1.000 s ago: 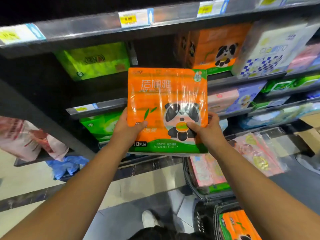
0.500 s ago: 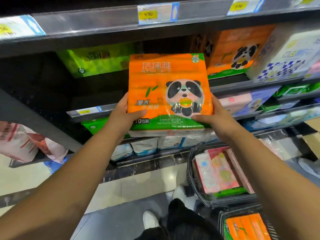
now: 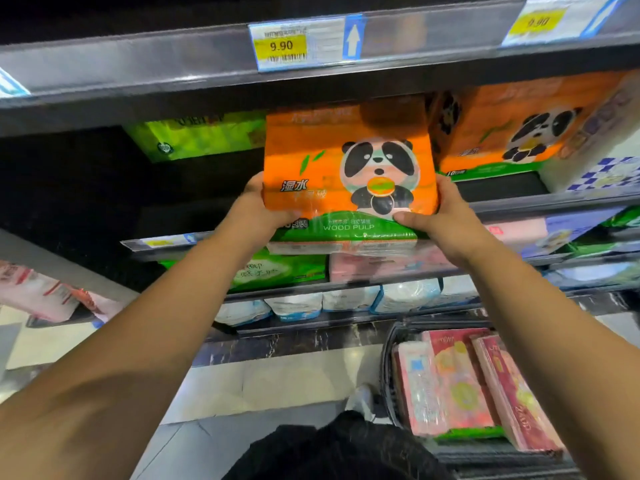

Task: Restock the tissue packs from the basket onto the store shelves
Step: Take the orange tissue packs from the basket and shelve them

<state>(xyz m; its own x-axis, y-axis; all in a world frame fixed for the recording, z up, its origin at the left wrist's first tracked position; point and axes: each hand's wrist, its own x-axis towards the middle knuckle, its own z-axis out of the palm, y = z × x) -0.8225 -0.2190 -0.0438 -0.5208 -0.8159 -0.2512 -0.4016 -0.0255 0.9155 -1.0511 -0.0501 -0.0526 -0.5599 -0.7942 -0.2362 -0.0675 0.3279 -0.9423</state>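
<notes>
Lifted higher than a moment ago, the orange panda tissue pack [image 3: 349,174] stands upright between both hands. The left hand [image 3: 258,209] and right hand [image 3: 446,216] each close their grip on a lower corner, thumbs across the front. Behind it, the shelf [image 3: 554,202] carries a matching pack [image 3: 502,133]. Below right, the basket [image 3: 388,368] holds pink packs [image 3: 460,382].

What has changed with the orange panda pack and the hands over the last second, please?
The orange panda pack has been lifted up and forward toward the shelf, left of the matching orange pack already there. Nothing was taken or released: the left hand and right hand still grip its lower sides. The pink packs stay in the basket.
</notes>
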